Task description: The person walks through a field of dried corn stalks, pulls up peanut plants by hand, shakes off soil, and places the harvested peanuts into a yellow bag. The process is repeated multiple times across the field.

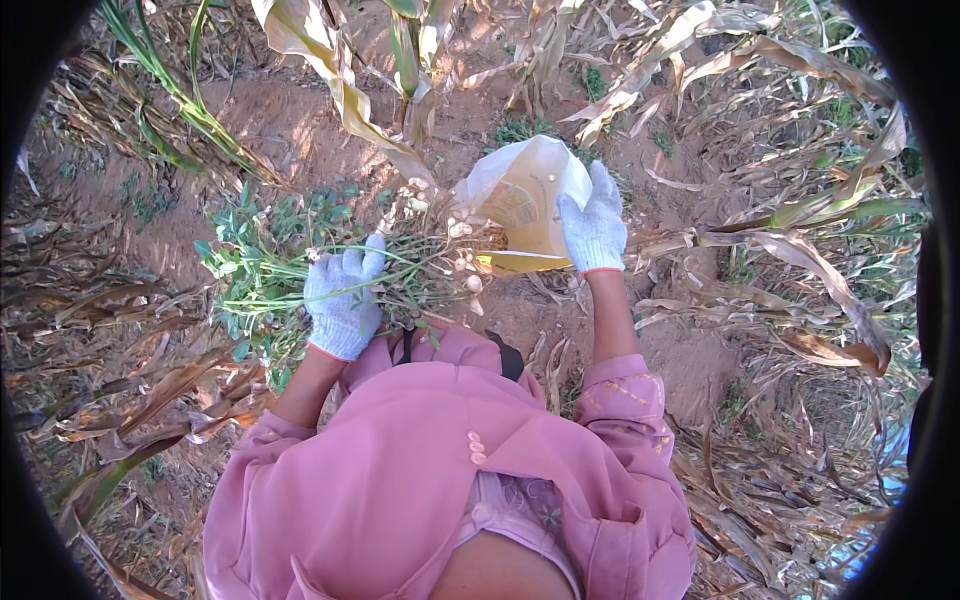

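Observation:
My left hand (341, 300), in a pale knitted work glove with an orange cuff, grips a bunch of uprooted peanut plants (412, 277). Their green leaves spread out to the left, and some stems cross over the fingers. Peanut pods (472, 283) hang from the root end, just beside the sack's mouth. My right hand (596, 225), gloved likewise, is at the right rim of a white and yellow sack (529, 202), with the thumb on the inner side. The sack gapes towards me, and several pods (491, 238) show inside it. Printing is visible on its wall.
Dry maize stalks and leaves (810, 300) cover the ground on the right, with more maize litter (97, 300) on the left. A standing maize plant (405, 67) rises beyond the sack. Reddish bare soil (300, 127) lies between the plants.

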`<state>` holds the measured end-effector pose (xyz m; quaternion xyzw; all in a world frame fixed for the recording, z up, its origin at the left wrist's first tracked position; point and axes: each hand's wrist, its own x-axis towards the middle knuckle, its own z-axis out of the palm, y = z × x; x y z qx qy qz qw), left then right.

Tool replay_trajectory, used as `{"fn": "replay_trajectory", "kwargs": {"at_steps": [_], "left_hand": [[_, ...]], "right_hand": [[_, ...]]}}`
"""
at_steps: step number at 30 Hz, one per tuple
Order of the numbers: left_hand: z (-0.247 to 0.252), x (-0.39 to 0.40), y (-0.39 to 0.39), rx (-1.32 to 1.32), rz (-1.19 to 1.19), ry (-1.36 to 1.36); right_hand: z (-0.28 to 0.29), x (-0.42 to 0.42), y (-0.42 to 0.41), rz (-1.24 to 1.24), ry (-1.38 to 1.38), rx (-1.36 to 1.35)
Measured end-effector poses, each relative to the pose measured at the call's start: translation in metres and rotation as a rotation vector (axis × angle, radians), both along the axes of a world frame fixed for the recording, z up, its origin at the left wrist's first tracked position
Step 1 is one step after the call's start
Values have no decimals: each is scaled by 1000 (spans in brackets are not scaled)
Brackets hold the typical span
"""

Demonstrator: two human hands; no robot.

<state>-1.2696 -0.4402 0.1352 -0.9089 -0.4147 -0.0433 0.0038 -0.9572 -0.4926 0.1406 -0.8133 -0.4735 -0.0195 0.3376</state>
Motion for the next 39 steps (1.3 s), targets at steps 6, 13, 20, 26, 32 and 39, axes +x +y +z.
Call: {"fn": "replay_trajectory", "kwargs": {"at_steps": [6,13,20,26,32,39], "left_hand": [[-3,2,3,69,-7,46],[-7,0,-1,88,-18,95],[-14,-2,-3,80,-29,96],[-12,-3,-7,114,-72,102],[-14,-7,-7,88,-67,143],[-4,-16,-6,186,-123,88]], "right_hand": [[34,-72,0,446,-88,-15],[20,-79,7,587,-37,-264],[10,-93,4,658,40,-129],[21,-92,6,617,287,-436],[5,-94,-8,572,504,-196],[-6,-100,-18,291,1197,-35]]}}
